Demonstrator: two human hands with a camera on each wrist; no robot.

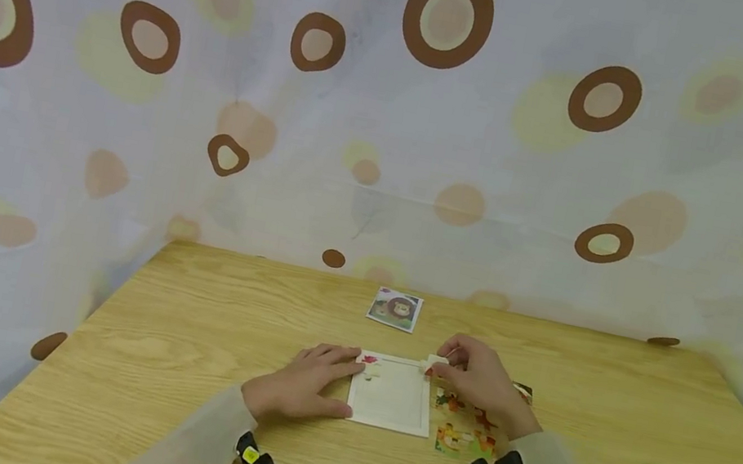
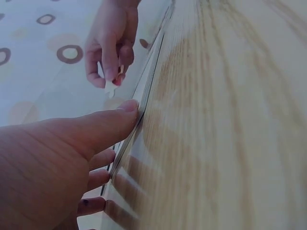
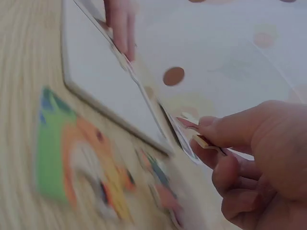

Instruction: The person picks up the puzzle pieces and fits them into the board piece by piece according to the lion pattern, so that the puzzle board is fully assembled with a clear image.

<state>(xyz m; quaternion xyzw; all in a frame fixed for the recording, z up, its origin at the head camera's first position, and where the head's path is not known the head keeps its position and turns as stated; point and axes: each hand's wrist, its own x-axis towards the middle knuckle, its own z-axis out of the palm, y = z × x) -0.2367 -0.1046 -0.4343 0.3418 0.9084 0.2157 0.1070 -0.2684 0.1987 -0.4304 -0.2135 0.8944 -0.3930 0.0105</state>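
Note:
A white puzzle tray (image 1: 390,401) with a raised rim lies on the table. In its far left corner sits a puzzle piece (image 1: 369,360) with a pink patch. My left hand (image 1: 308,387) rests along the tray's left edge, fingers fairly straight and thumb near the front corner. Between thumb and fingers my right hand (image 1: 481,380) pinches a small puzzle piece (image 1: 435,364), held over the tray's far right corner. The right wrist view shows that hand (image 3: 261,158) gripping the piece by its edges; most of its printed face is hidden.
Several colourful loose puzzle pieces (image 1: 465,441) lie right of the tray, some partly under my right hand. A picture card with a lion (image 1: 395,308) lies behind the tray. Beyond the wooden table (image 1: 214,320) hangs a patterned curtain (image 1: 380,101).

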